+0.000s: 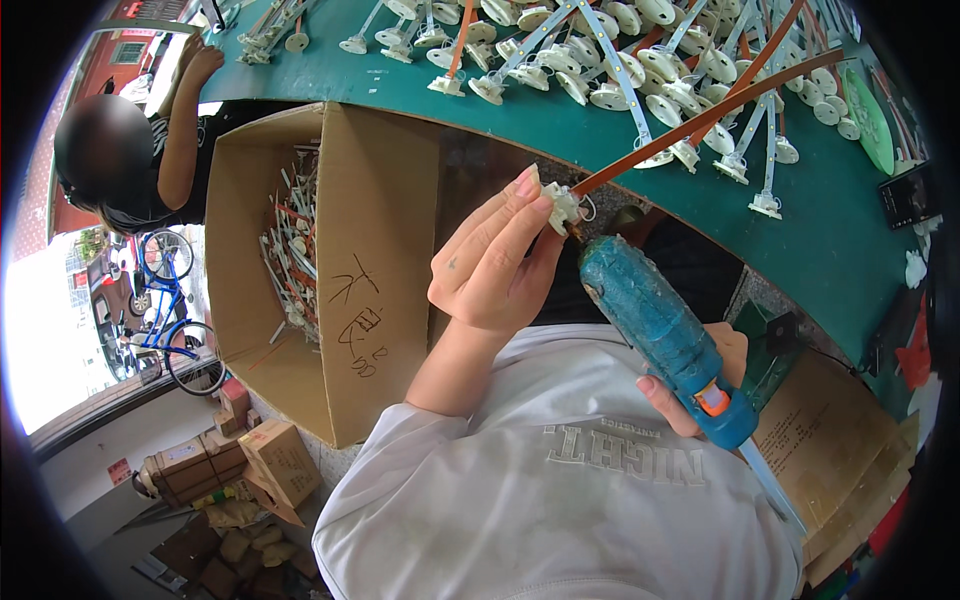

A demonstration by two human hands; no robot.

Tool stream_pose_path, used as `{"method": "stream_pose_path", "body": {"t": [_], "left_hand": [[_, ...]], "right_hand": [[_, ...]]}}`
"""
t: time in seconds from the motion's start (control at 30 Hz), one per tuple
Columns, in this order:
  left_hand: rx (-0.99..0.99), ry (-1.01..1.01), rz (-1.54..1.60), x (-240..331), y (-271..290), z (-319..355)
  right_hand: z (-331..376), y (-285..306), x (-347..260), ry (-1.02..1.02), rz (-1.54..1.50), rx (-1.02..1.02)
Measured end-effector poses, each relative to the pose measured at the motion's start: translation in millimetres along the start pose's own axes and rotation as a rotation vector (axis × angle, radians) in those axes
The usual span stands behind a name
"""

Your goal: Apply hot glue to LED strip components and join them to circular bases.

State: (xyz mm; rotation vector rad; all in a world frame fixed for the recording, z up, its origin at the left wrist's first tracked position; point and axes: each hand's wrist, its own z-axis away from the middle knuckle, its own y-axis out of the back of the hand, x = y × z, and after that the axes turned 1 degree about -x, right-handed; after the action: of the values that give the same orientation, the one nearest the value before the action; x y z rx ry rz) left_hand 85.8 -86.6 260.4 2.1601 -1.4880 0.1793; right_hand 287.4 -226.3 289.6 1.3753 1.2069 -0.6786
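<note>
My left hand [492, 260] pinches a small white plastic fitting [565, 207] between thumb and fingertips. A long brown-orange strip [700, 122] runs from that fitting up to the right, above the table edge. My right hand [732, 352] is wrapped round a worn teal hot glue gun [650, 305], its fingers partly hidden behind the body. The gun's nozzle points up-left, at or just beside the fitting; whether it touches I cannot tell. A pale glue stick [775, 490] juts from the gun's rear end.
On the green table [400, 100] lies a big pile of white round-based fittings [660, 70] with strips. An open cardboard box [380, 270] at left holds many loose strips. Another person [180, 150] sits beyond it. Cardboard [830, 440] and a dark phone-like device [908, 198] are at right.
</note>
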Motion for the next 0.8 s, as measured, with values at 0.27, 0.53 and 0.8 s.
{"method": "stream_pose_path", "body": {"t": [0.27,0.53,0.8], "left_hand": [[-0.015,-0.035,0.006,4,2,0],[-0.023,-0.101,0.024,10,-3,0],[-0.006,0.565,0.668,25,-5,9]], "right_hand": [[26,-19,14,-0.267,-0.689,0.201],[56,-6,27,-0.478,-1.249,0.032],[64,24,47,-0.109,-1.394,-0.159]]}}
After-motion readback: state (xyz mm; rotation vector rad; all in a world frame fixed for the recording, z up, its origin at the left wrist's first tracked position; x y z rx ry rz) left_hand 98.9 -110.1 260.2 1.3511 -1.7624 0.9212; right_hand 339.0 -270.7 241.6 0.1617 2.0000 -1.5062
